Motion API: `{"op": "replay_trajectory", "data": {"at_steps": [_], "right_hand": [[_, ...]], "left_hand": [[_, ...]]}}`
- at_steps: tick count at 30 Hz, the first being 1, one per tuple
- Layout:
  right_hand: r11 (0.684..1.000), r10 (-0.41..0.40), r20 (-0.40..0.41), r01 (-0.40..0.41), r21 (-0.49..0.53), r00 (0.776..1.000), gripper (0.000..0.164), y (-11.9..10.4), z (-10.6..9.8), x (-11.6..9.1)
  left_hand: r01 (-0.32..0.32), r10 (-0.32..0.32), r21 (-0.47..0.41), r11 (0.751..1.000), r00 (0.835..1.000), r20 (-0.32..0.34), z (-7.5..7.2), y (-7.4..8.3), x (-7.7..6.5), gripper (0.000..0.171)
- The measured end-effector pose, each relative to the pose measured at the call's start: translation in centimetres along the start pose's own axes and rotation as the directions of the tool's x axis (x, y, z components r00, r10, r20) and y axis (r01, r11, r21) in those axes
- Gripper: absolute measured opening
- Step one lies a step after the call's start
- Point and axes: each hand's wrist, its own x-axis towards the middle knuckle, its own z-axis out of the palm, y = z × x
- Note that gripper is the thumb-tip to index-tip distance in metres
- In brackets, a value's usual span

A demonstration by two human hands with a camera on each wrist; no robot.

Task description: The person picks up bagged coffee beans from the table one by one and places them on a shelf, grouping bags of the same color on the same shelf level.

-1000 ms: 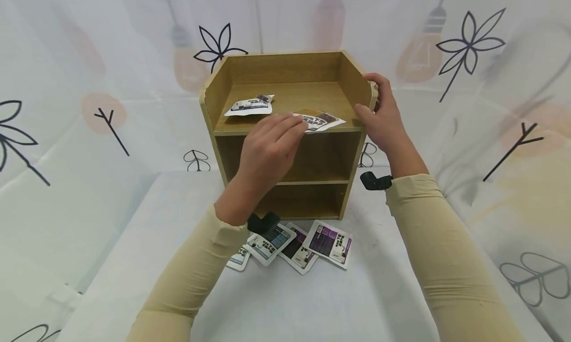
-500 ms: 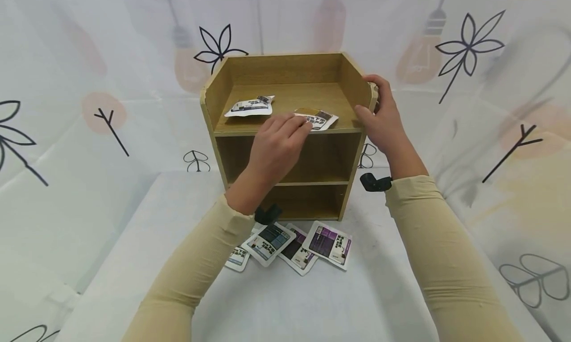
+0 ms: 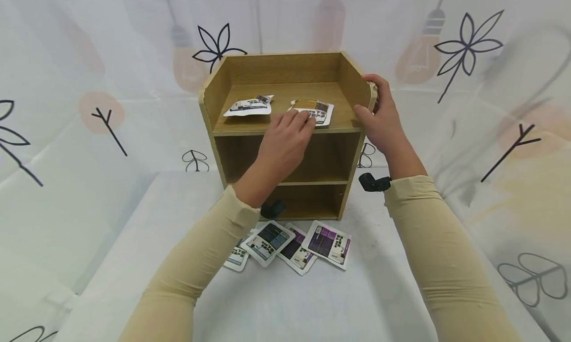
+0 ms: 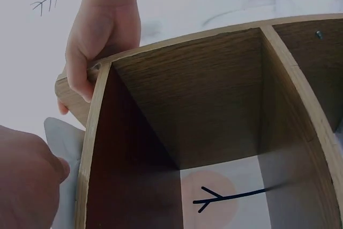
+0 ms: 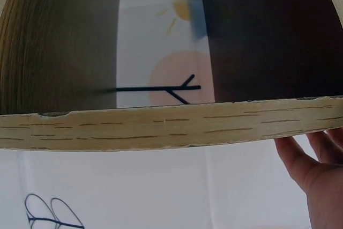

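Observation:
A small wooden shelf unit [image 3: 285, 69] stands upright on the table. My left hand [image 3: 287, 141] pinches the near edge of a flat white packet with a gold panel [image 3: 323, 115] on the top shelf. In the left wrist view, the thumb of that hand [image 4: 27, 181] presses on the packet's pale edge [image 4: 63, 143]. A second white packet [image 3: 250, 106] lies to the left on the same shelf. My right hand [image 3: 381, 119] grips the unit's right side panel, its thumb on the inner side; its fingers [image 5: 293, 156] show beside the panel in the right wrist view.
In front of the unit, several white-edged packets lie overlapping on the white table, including a purple one [image 3: 327, 244] and a blue-grey one [image 3: 269, 243]. Two lower compartments [image 3: 330, 156] are under the top shelf. A patterned cloth [image 3: 147, 44] hangs behind.
My left hand has moved right and slightly inward, pushing the gold packet back from the front edge so it lies farther onto the top shelf. The right hand keeps its place.

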Motion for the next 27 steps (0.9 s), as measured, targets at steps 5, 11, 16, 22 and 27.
{"op": "replay_trajectory", "data": {"at_steps": [5,11,16,22,27], "right_hand": [[1.000,0.006,0.006,-0.006,-0.008,1.000,0.056,-0.1,-0.1,-0.2],[1.000,0.004,0.005,-0.004,-0.019,1.000,0.056,-0.2,0.0,-0.3],[1.000,0.007,0.004,-0.007,-0.010,1.000,0.056,-0.2,0.1,-0.3],[1.000,0.004,0.006,-0.004,-0.004,1.000,0.057,-0.1,0.1,-0.2],[1.000,-0.008,0.000,0.008,-0.004,1.000,0.057,0.0,0.0,-0.1]], "left_hand": [[0.005,-0.006,0.050,0.999,1.000,0.012,0.3,0.1,0.7,0.034],[-0.003,-0.001,0.056,0.998,0.997,0.079,0.0,0.0,1.7,0.033],[0.007,-0.008,0.008,1.000,0.984,0.179,-0.3,-0.2,2.7,0.032],[0.051,-0.028,-0.069,0.996,0.952,0.305,-0.4,-0.6,3.9,0.034],[0.067,-0.028,-0.097,0.993,0.930,0.366,-0.6,-1.0,4.8,0.034]]}}
